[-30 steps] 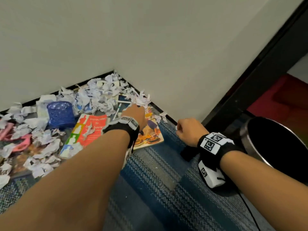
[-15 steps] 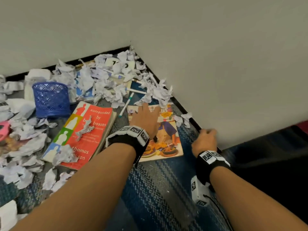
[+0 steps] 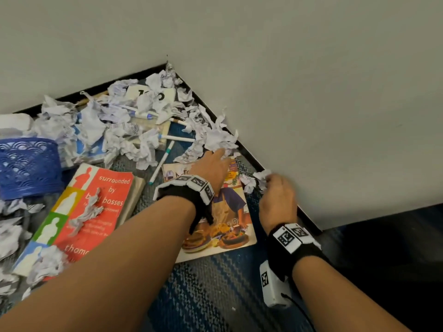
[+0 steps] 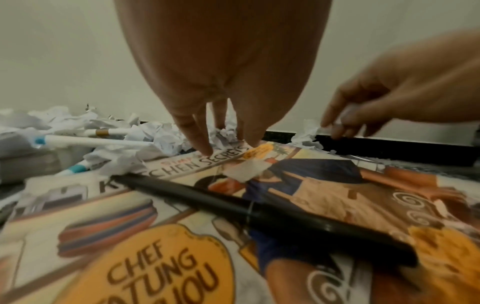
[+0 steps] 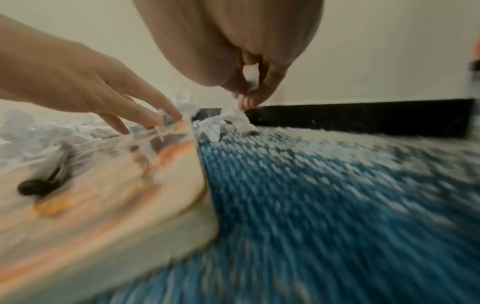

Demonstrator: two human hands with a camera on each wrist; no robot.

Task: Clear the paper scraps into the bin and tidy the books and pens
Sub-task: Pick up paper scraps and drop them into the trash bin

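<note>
Crumpled paper scraps [image 3: 134, 121] heap in the wall corner over pens and a book; a blue mesh basket [image 3: 28, 167] stands at the left beside the red book [image 3: 91, 212]. A black pen [image 4: 259, 214] lies across the cookbook [image 3: 225, 226], its long axis diagonal. The left hand [image 3: 211, 167] rests straight fingers on the cookbook's far edge. The right hand [image 3: 278, 200] pinches a paper scrap [image 3: 260, 178] by the black skirting board [image 5: 363, 117]

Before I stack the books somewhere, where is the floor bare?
Bare carpet lies near you, in front of the cookbook and between your forearms. The corner beyond the red book is crowded with paper scraps, pens and the blue basket.
</note>
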